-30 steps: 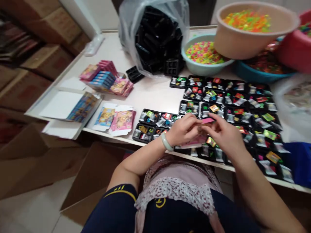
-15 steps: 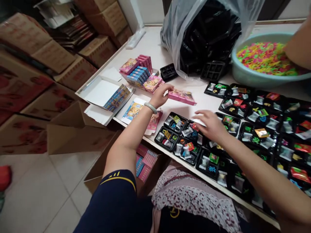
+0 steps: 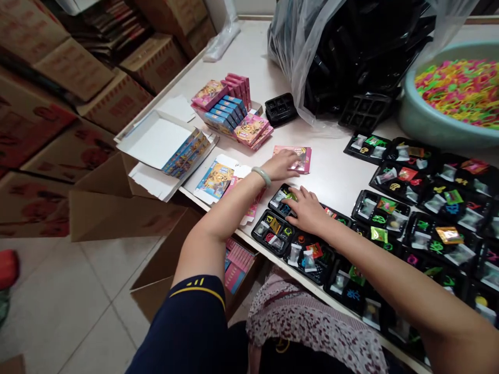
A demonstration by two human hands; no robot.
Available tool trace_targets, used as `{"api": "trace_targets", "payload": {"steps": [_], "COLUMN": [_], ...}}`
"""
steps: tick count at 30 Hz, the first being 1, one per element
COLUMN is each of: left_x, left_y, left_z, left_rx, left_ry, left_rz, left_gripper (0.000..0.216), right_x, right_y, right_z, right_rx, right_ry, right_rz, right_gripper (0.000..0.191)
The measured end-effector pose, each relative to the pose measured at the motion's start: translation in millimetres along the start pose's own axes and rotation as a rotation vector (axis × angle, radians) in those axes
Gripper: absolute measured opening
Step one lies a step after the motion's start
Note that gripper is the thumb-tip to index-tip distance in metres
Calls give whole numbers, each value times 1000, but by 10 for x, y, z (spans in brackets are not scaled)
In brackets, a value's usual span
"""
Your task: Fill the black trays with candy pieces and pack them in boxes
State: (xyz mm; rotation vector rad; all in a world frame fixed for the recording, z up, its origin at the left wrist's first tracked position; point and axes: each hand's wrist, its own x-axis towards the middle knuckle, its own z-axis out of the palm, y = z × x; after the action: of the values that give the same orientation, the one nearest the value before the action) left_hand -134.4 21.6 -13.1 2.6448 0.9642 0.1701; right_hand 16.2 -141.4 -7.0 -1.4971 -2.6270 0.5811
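My left hand (image 3: 281, 165), half-curled, on pink box (image 3: 304, 160) | right hand (image 3: 307, 210) spread over filled tray (image 3: 272, 204) | grips: can't tell | keep tray level

Packing workshop, by look of it: white worktable (image 3: 249, 57) lined with filled black compartment trays (image 3: 322, 272) in rows. Clear plastic bag (image 3: 290, 47) bulging with loose black trays (image 3: 362, 52); pale-green basin (image 3: 429, 122) heaped with bright plastic pieces (image 3: 463, 93). Pink and blue printed boxes (image 3: 226, 114) stacked. Corrugated shipping cartons (image 3: 35, 104) piled along left; open carton (image 3: 156, 270) with more boxes (image 3: 238, 259) under table edge. Tiled floor (image 3: 93, 291).
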Motion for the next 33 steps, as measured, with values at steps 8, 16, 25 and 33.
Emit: {"api": "trace_targets", "payload": {"steps": [8, 16, 25, 33], "left_x": [164, 77, 270, 228], "left_y": [-26, -165, -37, 20], "left_z": [111, 24, 21, -70], "left_rx": [114, 58, 170, 206], "left_ry": [-96, -24, 8, -73], "left_rz": [-14, -88, -226, -107], "left_gripper": [45, 35, 57, 39], "right_x": [101, 390, 262, 54], "right_y": [3, 99, 277, 880], "right_z": [-24, 13, -298, -390], "right_rx": [11, 20, -15, 20], "right_ry": [0, 46, 46, 176], "right_rz": [74, 101, 38, 123], "right_gripper": [54, 63, 51, 48]}}
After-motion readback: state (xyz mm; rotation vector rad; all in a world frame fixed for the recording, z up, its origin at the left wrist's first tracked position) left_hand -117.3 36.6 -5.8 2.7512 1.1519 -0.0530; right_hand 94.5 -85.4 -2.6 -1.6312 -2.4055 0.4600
